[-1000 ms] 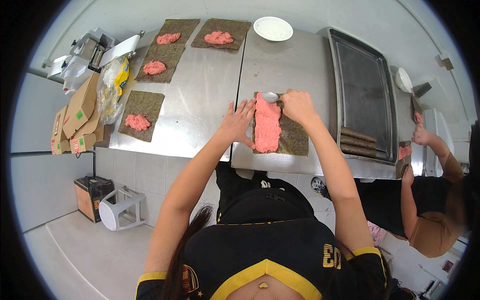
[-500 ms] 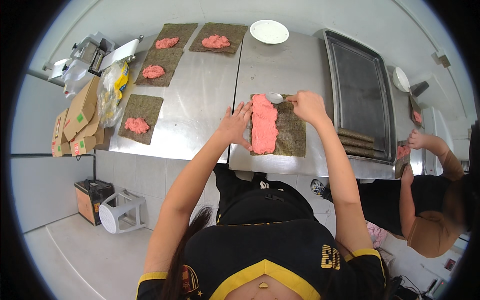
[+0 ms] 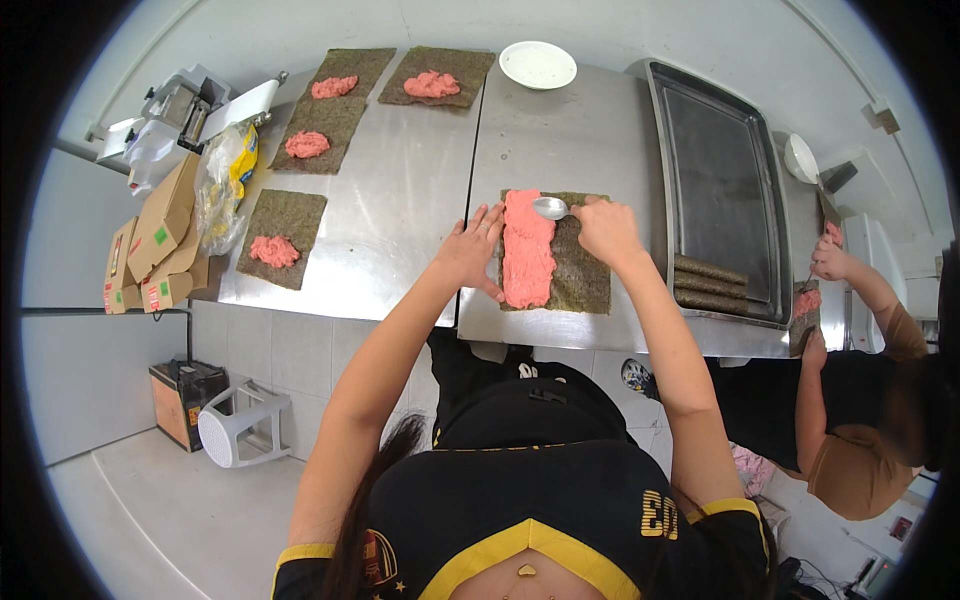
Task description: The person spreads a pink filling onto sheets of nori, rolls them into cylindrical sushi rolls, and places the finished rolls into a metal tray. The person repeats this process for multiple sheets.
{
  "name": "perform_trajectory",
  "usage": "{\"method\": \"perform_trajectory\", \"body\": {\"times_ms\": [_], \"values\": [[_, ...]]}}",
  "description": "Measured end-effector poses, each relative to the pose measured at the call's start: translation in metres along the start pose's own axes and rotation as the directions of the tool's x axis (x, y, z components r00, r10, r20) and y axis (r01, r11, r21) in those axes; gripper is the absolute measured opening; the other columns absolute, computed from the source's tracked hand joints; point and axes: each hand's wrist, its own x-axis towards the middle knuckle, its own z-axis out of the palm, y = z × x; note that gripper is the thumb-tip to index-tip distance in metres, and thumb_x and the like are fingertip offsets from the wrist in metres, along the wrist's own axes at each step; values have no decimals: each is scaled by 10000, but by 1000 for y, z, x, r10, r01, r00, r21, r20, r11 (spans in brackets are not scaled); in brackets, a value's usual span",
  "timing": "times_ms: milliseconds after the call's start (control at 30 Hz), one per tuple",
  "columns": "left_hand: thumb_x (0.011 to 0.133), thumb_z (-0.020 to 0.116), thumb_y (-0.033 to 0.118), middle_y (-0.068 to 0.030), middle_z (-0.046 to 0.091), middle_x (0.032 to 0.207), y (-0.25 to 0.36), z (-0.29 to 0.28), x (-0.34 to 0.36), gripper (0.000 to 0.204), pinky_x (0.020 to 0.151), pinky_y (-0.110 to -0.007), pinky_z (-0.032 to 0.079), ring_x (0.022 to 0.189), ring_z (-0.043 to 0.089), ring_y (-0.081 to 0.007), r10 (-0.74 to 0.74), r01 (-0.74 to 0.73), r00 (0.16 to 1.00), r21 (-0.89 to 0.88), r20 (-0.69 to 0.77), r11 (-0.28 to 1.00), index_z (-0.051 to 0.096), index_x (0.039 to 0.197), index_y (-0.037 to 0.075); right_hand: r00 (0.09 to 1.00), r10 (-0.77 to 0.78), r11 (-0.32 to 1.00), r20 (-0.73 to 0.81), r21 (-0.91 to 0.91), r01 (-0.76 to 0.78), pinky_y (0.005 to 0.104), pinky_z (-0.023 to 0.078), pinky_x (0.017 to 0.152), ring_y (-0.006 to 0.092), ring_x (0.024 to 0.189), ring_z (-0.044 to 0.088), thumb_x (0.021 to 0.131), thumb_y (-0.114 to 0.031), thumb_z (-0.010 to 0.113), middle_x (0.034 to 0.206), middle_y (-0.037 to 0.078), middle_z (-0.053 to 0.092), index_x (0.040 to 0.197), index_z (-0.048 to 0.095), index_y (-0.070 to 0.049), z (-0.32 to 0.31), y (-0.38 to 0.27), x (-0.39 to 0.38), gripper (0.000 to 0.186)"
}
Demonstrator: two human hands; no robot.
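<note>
In front of me a dark green nori sheet [image 3: 584,265] lies flat on the steel table. A strip of pink paste [image 3: 528,262] covers its left part from the far edge to the near edge. My right hand [image 3: 608,230] is closed round the handle of a metal spoon [image 3: 550,208], whose bowl rests at the paste's right side near the far end. Fingers spread, my left hand [image 3: 472,250] lies at the sheet's left edge, its fingertips and thumb beside the paste.
Several nori sheets [image 3: 316,215] with pink mounds lie left and far left. A white bowl [image 3: 538,64] stands at the back. Right of me, a dark metal tray [image 3: 722,190] holds nori rolls [image 3: 711,288]. Beyond it, a co-worker's hands [image 3: 828,258] work on another sheet.
My right hand and the spoon have shifted slightly toward me along the strip. My left hand has stayed in place. The co-worker's upper hand has moved a little away from them.
</note>
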Motion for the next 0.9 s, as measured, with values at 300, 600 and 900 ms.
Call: {"method": "perform_trajectory", "body": {"times_ms": [300, 600, 900], "values": [[463, 850, 555, -151, 95, 1570, 1, -2, -1, 1365, 1131, -517, 254, 1445, 125, -339, -15, 15, 1000, -4, 15, 1000, 139, 1473, -25, 974, 166, 950, 154, 238, -199, 432, 520, 764, 323, 864, 663, 738, -124, 570, 928, 158, 694, 977, 751, -180, -31, 10, 16, 305], [458, 849, 554, -154, 107, 1568, -1, 2, -1, 1363, 1123, -531, 255, 1444, 132, -343, -2, 1, 1000, -26, -13, 1000, 139, 1473, -16, 974, 15, 980, 225, 188, -59, 421, 517, 737, 307, 850, 661, 706, -97, 569, 906, 135, 694, 953, 755, -181, -29, 5, 6, 320], [451, 845, 570, -157, 111, 1567, -2, 4, 0, 1363, 1117, -542, 258, 1443, 134, -346, -2, 2, 1000, -24, -13, 1000, 154, 1466, -21, 979, -199, 973, -36, 108, 202, 411, 522, 614, 283, 721, 660, 712, -67, 575, 818, 77, 629, 991, 719, -132, -11, -17, -33, 320]]}}
